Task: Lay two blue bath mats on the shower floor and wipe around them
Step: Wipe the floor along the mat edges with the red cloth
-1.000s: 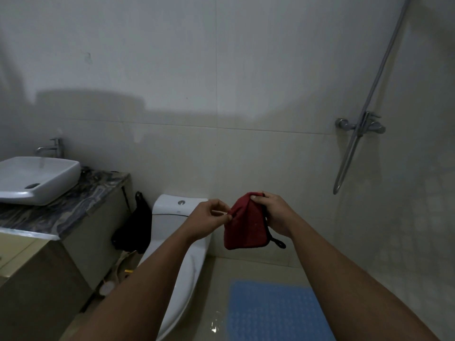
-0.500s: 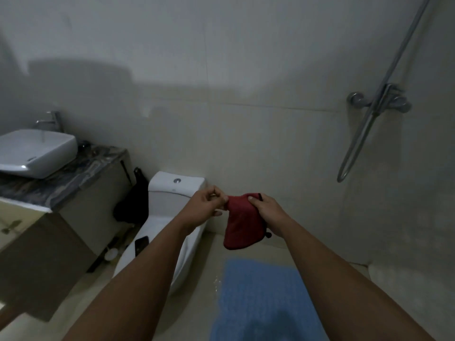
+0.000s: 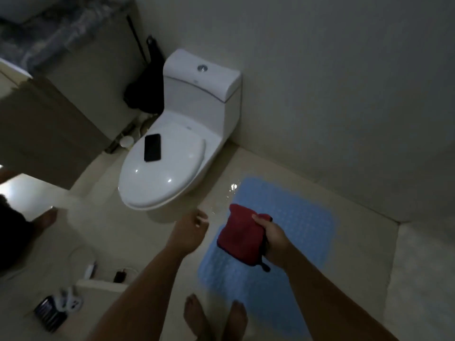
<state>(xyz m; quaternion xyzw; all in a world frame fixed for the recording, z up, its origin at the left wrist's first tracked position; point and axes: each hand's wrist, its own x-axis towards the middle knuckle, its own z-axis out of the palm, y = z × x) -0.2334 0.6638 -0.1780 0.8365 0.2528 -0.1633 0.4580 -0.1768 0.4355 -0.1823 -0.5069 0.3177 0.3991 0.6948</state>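
A blue bath mat [image 3: 293, 222] lies flat on the pale floor to the right of the toilet. Over its left part hangs a folded red cloth [image 3: 240, 233], which my right hand [image 3: 273, 238] grips by its right edge, thumb on top. A dark loop dangles from the cloth's lower corner. My left hand [image 3: 193, 228] is apart from the cloth, to its left, holding nothing, its fingers loosely bent above the floor. Only one blue mat is in view. My bare feet [image 3: 214, 316] stand at the mat's near left corner.
A white toilet [image 3: 172, 173] with its lid down stands left of the mat, with a black phone [image 3: 152, 147] on the lid. A wet patch [image 3: 232, 188] glints by the mat's far corner. A vanity cabinet [image 3: 49, 134] stands at left. Chargers and cables [image 3: 98, 269] lie on the floor at lower left.
The view has tipped down from the wall to the floor. My left hand has let go of the red cloth and moved left; my right hand has lowered the cloth over the mat.
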